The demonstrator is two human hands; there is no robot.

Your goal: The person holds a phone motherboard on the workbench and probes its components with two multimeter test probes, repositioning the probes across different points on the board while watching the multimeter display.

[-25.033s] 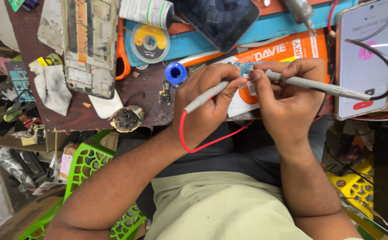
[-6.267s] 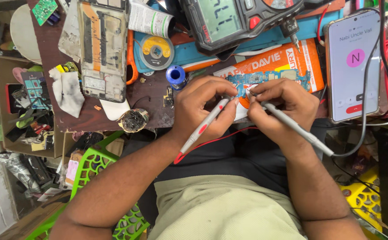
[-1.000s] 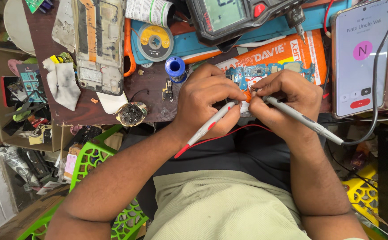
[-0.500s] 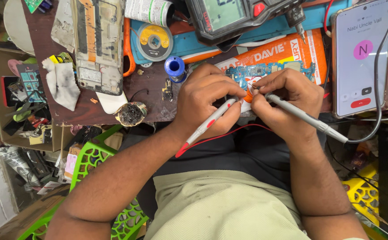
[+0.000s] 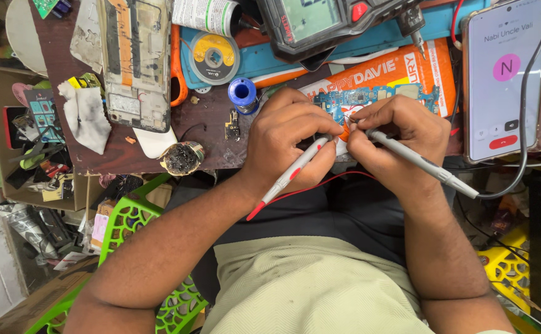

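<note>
- A small blue-green circuit board (image 5: pixel 369 99) lies on an orange packet (image 5: pixel 394 71) at the near edge of a cluttered dark workbench (image 5: pixel 208 133), between the two hands.
- The left hand (image 5: pixel 286 139) is closed around a grey probe with red marks (image 5: pixel 292 173), tip at the board; a red wire (image 5: pixel 320 185) trails from it.
- The right hand (image 5: pixel 394 133) grips a second grey probe (image 5: pixel 419 162) pen-style, its tip also at the board, a dark cable running off to the right.
- Just beyond the board sits a multimeter (image 5: pixel 320 21).
- To the right lies a smartphone (image 5: pixel 506 77) with its screen lit.
- To the left: a blue spool (image 5: pixel 242 93), a round solder reel (image 5: pixel 213 57), and an opened phone body (image 5: pixel 135 62).
</note>
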